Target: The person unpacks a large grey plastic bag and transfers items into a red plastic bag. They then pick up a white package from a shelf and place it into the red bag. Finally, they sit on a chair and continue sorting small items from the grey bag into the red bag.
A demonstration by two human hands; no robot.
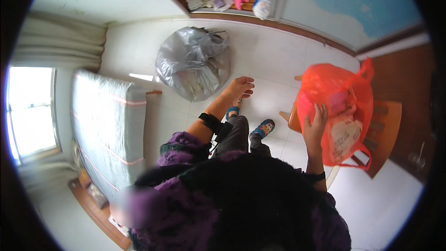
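My left hand [241,88] hangs in the air over the tiled floor, fingers apart and a little curled, with nothing in it. Up and to its left, a full grey plastic bag [195,62] rests on the floor. My right hand [316,125], fingers spread, lies against the near left side of a full red plastic bag [334,87]; it does not grip the bag. Pink items and a pale printed package [345,139] show through or in the red bag, which stands on a wooden chair [390,122].
An open wardrobe [251,15] holds pink, green and white items beyond the grey bag. A mattress in a pale cover [108,111] stands at the left beside a window [33,111]. A brown door [404,73] is at the right, behind the chair.
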